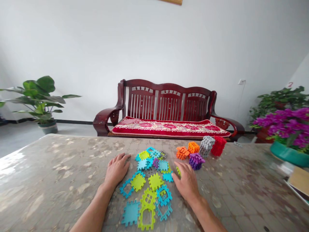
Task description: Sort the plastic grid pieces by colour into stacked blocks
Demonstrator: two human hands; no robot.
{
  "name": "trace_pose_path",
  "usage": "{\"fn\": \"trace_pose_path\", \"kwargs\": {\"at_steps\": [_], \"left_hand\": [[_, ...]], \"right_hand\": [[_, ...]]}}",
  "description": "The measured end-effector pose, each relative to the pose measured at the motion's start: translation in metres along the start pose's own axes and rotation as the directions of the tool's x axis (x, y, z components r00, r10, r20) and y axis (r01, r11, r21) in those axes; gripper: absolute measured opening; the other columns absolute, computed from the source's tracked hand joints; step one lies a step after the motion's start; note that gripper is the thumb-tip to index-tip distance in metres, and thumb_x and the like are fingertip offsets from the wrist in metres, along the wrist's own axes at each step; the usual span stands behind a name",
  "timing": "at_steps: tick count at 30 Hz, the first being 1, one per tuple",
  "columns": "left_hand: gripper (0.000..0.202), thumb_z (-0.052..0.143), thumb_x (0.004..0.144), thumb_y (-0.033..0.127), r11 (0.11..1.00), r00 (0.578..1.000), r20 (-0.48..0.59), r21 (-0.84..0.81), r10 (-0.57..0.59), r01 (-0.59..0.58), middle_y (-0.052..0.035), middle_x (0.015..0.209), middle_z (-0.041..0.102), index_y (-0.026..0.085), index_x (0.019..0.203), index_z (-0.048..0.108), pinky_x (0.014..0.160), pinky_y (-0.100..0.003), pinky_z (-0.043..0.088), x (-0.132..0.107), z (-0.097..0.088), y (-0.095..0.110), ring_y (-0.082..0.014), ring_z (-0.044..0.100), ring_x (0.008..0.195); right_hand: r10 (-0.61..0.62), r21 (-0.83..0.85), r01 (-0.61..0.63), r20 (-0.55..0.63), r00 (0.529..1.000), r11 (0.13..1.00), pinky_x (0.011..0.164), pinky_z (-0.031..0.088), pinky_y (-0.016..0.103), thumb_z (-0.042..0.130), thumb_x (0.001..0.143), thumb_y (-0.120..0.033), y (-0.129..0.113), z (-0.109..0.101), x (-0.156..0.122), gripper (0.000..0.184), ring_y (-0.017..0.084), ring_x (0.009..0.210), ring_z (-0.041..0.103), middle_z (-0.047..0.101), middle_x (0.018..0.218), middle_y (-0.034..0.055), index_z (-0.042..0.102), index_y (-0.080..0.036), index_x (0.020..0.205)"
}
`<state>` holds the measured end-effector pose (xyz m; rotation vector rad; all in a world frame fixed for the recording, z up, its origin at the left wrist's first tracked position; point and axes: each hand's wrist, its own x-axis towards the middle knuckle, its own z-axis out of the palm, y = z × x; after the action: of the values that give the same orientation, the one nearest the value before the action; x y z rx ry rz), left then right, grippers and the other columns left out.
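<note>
A scatter of flat toothed plastic tiles (147, 187), blue, lime, purple and grey, lies on the marbled table (53, 183). My left hand (117, 169) rests flat and open on the table just left of the tiles, holding nothing. My right hand (187, 182) lies flat and open at the right edge of the scatter, its fingertips touching a lime tile and a blue tile. Beyond it stand assembled cubes: two orange ones (182, 152), a purple one (196, 160), a grey stack (206, 146) and a red stack (218, 145).
A teal pot of purple flowers (288, 130) stands on the table's right side, with a book or tray (299, 182) near the right edge. Behind the table are a dark wooden bench (166, 106) with a red cushion and a leafy floor plant (40, 100).
</note>
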<state>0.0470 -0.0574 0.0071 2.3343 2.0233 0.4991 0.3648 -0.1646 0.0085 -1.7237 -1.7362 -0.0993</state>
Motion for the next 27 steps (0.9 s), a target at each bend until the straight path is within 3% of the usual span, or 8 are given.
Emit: {"fn": "trace_pose_path", "kwargs": {"at_steps": [5, 8, 12, 17, 23, 27], "left_hand": [[0.042, 0.04, 0.091, 0.031, 1.0, 1.0, 0.001, 0.008, 0.009, -0.009, -0.0059, 0.141, 0.056, 0.031, 0.128, 0.061, 0.106, -0.041, 0.035, 0.0, 0.0, 0.0, -0.0234, 0.049, 0.13], [0.043, 0.04, 0.091, 0.031, 1.0, 1.0, 0.002, 0.006, 0.009, -0.009, -0.006, 0.141, 0.056, 0.031, 0.128, 0.061, 0.107, -0.041, 0.035, 0.001, 0.001, -0.001, -0.0234, 0.049, 0.129], [0.043, 0.04, 0.091, 0.031, 1.0, 1.0, 0.001, -0.006, 0.01, -0.01, -0.0066, 0.141, 0.055, 0.03, 0.128, 0.061, 0.107, -0.042, 0.035, 0.001, 0.001, -0.001, -0.0242, 0.049, 0.13], [0.043, 0.04, 0.091, 0.031, 1.0, 1.0, -0.003, -0.011, 0.007, -0.007, -0.0069, 0.14, 0.056, 0.03, 0.128, 0.061, 0.107, -0.043, 0.035, 0.0, -0.001, 0.001, -0.0246, 0.049, 0.13], [0.043, 0.04, 0.091, 0.031, 1.0, 1.0, 0.006, -0.001, 0.006, -0.006, -0.0059, 0.141, 0.055, 0.03, 0.129, 0.06, 0.108, -0.042, 0.035, 0.0, -0.001, 0.001, -0.024, 0.049, 0.13], [0.043, 0.039, 0.091, 0.031, 1.0, 1.0, 0.011, -0.002, 0.002, -0.002, -0.0057, 0.142, 0.055, 0.03, 0.129, 0.06, 0.108, -0.043, 0.035, 0.0, -0.002, 0.001, -0.0238, 0.049, 0.131]], "right_hand": [[-0.006, 0.036, 0.003, 0.088, 0.996, 0.999, 0.103, 0.04, 0.043, 0.061, 0.08, -0.032, -0.019, 0.005, 0.014, 0.05, 0.029, 0.119, 0.054, 0.064, 0.128, 0.0091, 0.06, -0.022, 0.129], [0.004, -0.013, -0.003, 0.145, 0.989, 1.0, 0.102, 0.04, 0.046, 0.066, 0.078, -0.037, -0.022, 0.008, 0.022, 0.056, 0.033, 0.12, 0.054, 0.065, 0.125, 0.0129, 0.059, -0.021, 0.132], [0.023, -0.028, -0.018, 0.166, 0.986, 0.999, 0.101, 0.041, 0.046, 0.07, 0.073, -0.033, -0.022, 0.016, 0.025, 0.059, 0.034, 0.119, 0.054, 0.066, 0.122, 0.0136, 0.061, -0.021, 0.129], [0.023, 0.039, -0.026, 0.089, 0.996, 0.999, 0.099, 0.044, 0.042, 0.068, 0.073, -0.022, -0.026, 0.022, 0.021, 0.055, 0.03, 0.111, 0.059, 0.068, 0.116, 0.009, 0.062, -0.024, 0.127], [-0.15, 0.123, 0.151, -0.016, 0.989, 0.981, 0.092, 0.05, 0.034, 0.052, 0.073, -0.002, -0.033, 0.027, 0.017, 0.066, 0.021, 0.108, 0.061, 0.065, 0.117, 0.0036, 0.054, -0.029, 0.133], [-0.172, 0.139, 0.189, -0.12, 0.978, 0.972, 0.084, 0.052, 0.034, 0.049, 0.077, -0.001, -0.027, 0.03, 0.019, 0.05, 0.021, 0.094, 0.064, 0.069, 0.099, 0.0035, 0.063, -0.025, 0.119]]}}
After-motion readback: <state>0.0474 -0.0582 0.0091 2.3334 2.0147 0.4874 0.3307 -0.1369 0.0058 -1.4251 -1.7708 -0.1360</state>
